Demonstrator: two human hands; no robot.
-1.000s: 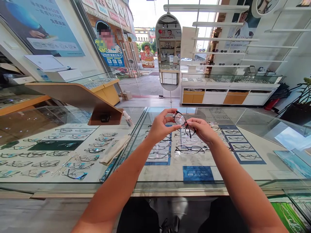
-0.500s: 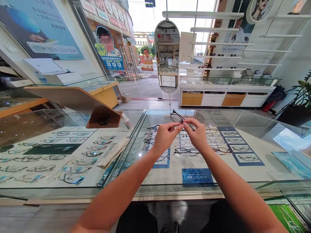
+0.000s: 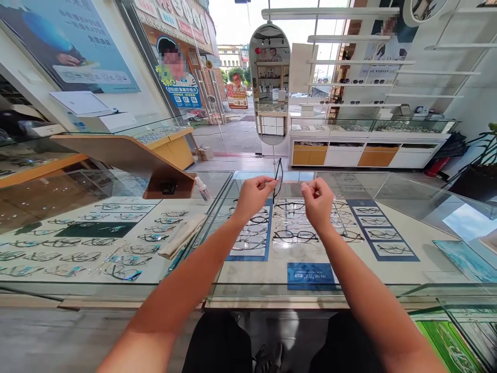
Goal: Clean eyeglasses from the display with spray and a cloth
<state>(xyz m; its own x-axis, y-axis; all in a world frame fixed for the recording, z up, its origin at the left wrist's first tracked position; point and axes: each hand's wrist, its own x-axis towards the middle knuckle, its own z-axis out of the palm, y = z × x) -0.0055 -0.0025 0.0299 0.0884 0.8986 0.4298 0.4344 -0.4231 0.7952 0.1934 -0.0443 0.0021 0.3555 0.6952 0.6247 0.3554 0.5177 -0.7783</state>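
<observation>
A pair of dark-framed eyeglasses (image 3: 280,178) is held upright over the glass counter, seen nearly edge-on. My left hand (image 3: 253,197) pinches it at its left side between thumb and fingertips. To the right, apart from the eyeglasses, my right hand (image 3: 319,203) is closed with thumb and fingers pressed together; whether anything small is between them I cannot make out. Rows of eyeglasses (image 3: 297,237) lie below both hands in the glass display counter (image 3: 248,277). A blue card (image 3: 310,276) lies near the counter's front edge.
A tan cloth (image 3: 182,237) and a small white bottle (image 3: 202,188) are left of my hands. A brown slanted stand (image 3: 128,153) rises behind more eyeglasses. An oval mirror (image 3: 271,83) stands beyond the counter. At right is a potted plant (image 3: 481,166).
My hands, together on the eyeglasses before, are now apart. The right hand has let go and moved right. The eyeglasses have turned more upright in my left hand. The view shifted slightly.
</observation>
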